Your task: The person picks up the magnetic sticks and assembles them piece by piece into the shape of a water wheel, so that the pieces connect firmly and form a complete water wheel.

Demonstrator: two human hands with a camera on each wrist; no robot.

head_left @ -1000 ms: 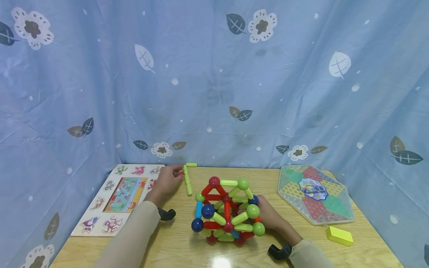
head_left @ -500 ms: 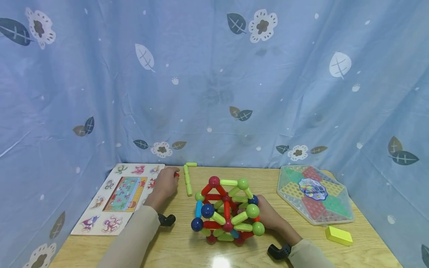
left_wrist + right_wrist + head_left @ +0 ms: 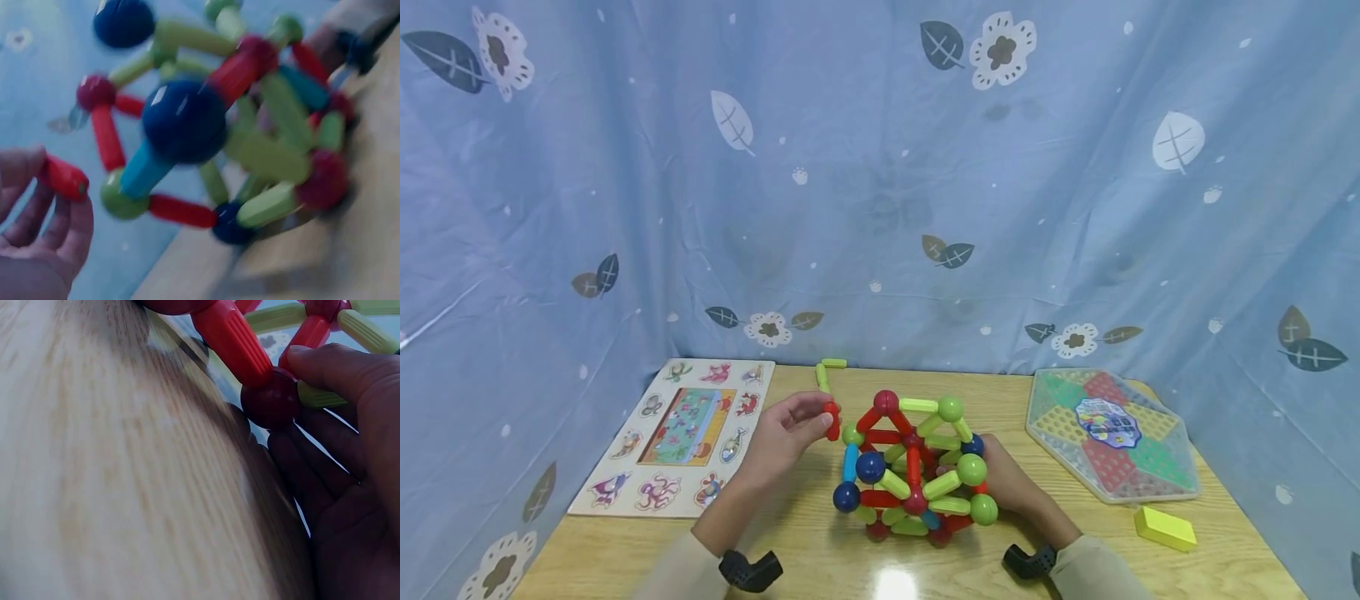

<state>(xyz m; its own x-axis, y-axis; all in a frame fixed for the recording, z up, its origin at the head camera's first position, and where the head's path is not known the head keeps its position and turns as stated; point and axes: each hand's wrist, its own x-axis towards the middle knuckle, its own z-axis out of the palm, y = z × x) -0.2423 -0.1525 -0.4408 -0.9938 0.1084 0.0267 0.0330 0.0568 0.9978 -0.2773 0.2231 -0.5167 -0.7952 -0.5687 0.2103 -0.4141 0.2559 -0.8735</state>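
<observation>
My left hand [image 3: 782,437] pinches a red rod [image 3: 832,421] between thumb and fingers, just left of a ball-and-rod magnetic structure [image 3: 913,467]. In the left wrist view a small gap separates that red rod [image 3: 65,178] from the structure's lower green ball [image 3: 124,194]. Red, green and blue balls joined by red, yellow-green and blue rods make up the structure, which stands on the table. At its right side my right hand [image 3: 1006,475] holds it, partly hidden behind it. The right wrist view shows the thumb on a red rod and fingers about a dark red ball [image 3: 270,400].
Loose yellow-green rods [image 3: 822,377] lie behind the left hand. A picture puzzle board [image 3: 632,467] is on the left. To the right lie a hexagonal peg box [image 3: 1112,471] and a yellow block [image 3: 1165,528]. A blue curtain [image 3: 880,183] closes the table's back.
My left hand has brought the red rod from beside the loose rods at the back toward me and right, close to the structure. The right hand keeps its place.
</observation>
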